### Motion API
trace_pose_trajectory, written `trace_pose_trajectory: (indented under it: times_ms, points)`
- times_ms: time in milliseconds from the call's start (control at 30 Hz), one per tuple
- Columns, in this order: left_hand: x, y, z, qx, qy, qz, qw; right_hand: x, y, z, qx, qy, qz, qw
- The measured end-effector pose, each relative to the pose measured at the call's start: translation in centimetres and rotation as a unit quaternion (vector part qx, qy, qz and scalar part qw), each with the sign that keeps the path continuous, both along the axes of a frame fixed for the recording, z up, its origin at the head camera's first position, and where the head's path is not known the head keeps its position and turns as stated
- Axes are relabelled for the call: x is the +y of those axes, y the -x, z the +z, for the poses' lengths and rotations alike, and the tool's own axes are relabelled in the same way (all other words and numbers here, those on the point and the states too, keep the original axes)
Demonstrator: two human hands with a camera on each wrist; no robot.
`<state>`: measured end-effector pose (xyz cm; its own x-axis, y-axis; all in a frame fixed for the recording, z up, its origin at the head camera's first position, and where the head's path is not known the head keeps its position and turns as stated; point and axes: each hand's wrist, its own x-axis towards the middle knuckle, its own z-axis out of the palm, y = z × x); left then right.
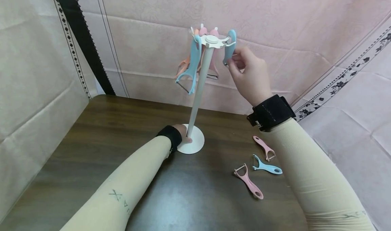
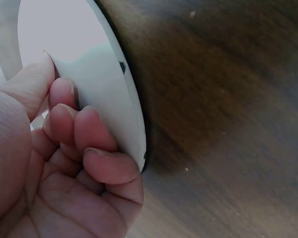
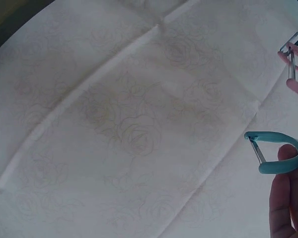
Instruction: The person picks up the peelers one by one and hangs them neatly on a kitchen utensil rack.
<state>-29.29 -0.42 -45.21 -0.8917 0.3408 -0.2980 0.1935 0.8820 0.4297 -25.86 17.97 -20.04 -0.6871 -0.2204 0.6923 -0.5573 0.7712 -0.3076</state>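
Observation:
A white rack point(image 1: 200, 88) with a round base point(image 1: 197, 142) and a ring of hooks on top stands on the table. Low on its pole, right above the base, my left hand point(image 1: 182, 133) grips it; in the left wrist view the fingers of that hand point(image 2: 74, 144) curl in over the base. Up at the right-hand hooks, my right hand point(image 1: 250, 73) pinches a blue peeler point(image 1: 229, 47), whose handle top overlaps a hook. The right wrist view shows the blade end of this peeler point(image 3: 275, 166) beside the fingertips. Another blue peeler point(image 1: 193, 63) hangs on the left side.
Pink peelers point(image 1: 213, 63) and an orange peeler point(image 1: 183, 66) hang at the back of the rack. On the table at right lie a pink peeler point(image 1: 261, 142), a blue peeler point(image 1: 268, 168) and a nearer pink peeler point(image 1: 252, 185). A patterned cloth point(image 1: 146, 47) hangs behind the table.

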Motion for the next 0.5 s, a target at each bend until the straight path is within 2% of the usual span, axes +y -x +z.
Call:
trace_pose_trajectory:
  times_ms: [100, 167, 267, 367, 500]
  points:
    - [0.0, 0.0, 0.0, -0.004, 0.001, 0.003, 1.0000, -0.1, -0.1, -0.2, -0.004, -0.004, 0.001, 1.000]
    - [0.2, 0.4, -0.5, -0.001, 0.006, 0.000, 1.0000, -0.1, -0.2, -0.2, -0.003, -0.010, 0.002, 1.000]
    - [0.5, 1.2, -1.6, 0.005, 0.013, -0.004, 0.9999, -0.2, -0.4, -0.3, -0.002, -0.020, 0.006, 1.000]
    - [0.7, 2.6, -3.4, 0.006, 0.017, -0.001, 0.9998, -0.4, -0.5, -0.4, -0.007, -0.023, 0.009, 1.000]
    - [0.6, 3.3, -4.7, 0.010, 0.012, 0.002, 0.9999, -0.7, -0.5, -0.7, -0.014, -0.018, 0.009, 1.000]
